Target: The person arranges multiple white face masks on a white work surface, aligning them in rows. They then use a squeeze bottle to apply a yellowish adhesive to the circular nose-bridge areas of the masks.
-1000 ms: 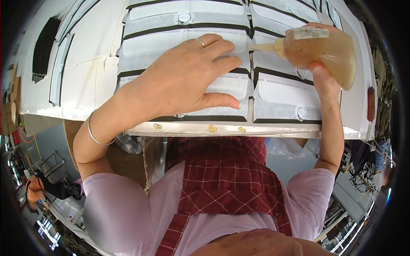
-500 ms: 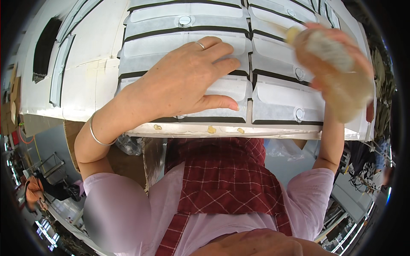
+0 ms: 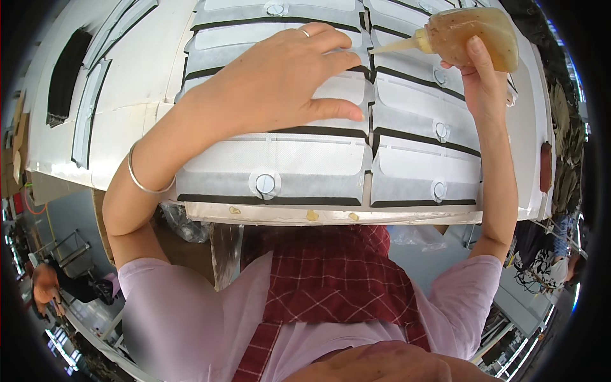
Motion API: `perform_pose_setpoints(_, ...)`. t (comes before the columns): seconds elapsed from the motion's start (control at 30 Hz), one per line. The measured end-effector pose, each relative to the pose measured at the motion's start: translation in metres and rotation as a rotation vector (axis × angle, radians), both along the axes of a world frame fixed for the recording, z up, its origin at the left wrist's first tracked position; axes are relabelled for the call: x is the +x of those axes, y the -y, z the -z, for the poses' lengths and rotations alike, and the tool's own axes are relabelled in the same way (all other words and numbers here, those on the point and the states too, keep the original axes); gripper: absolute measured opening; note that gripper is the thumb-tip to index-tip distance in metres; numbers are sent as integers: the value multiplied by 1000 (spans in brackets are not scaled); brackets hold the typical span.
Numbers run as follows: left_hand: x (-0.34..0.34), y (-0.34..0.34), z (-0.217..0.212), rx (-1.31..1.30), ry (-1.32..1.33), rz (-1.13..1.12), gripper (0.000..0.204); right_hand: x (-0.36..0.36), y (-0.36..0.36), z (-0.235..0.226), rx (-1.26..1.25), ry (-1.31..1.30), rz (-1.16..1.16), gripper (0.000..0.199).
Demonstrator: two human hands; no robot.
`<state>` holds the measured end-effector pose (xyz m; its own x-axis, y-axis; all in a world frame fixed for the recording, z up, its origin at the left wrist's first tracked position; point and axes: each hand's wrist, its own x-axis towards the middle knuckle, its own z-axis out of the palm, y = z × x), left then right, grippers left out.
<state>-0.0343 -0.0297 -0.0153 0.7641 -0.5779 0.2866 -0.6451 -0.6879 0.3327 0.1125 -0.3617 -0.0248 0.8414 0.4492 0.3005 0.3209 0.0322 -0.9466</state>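
Bottle [image 3: 461, 32], amber and tipped on its side, is at the upper right, above the far part of a white table [image 3: 130, 127]. Nearest the viewer is a red checked apron [image 3: 337, 280], then the table's front edge, dotted with tan blobs [image 3: 312, 216]. Past that lie two columns of pale, black-edged pieces [image 3: 293, 156] with round discs [image 3: 265, 184]. Farther on, the left hand [image 3: 293, 83] lies palm down over the left column, fingers loosely spread, pinching nothing; whether it presses cannot be told. Beyond, the right hand [image 3: 485, 79] wraps the bottle, its nozzle [image 3: 398, 46] pointing left, tip near the gap between columns, just beside the left fingertips; contact is unclear. Done well, this likely calls for a low, steady tip, a light, even squeeze and left fingers kept clear
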Motion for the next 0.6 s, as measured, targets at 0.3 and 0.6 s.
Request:
perform_pose_setpoints(0.3, 12, -4, 10, 26, -54, -12, 71, -17, -29, -9, 27, -6, -85, 40)
perform_pose_setpoints(0.6, 14, -4, 11, 23, -53, 10, 74, 4, -5, 13, -102, 210, 54, 51)
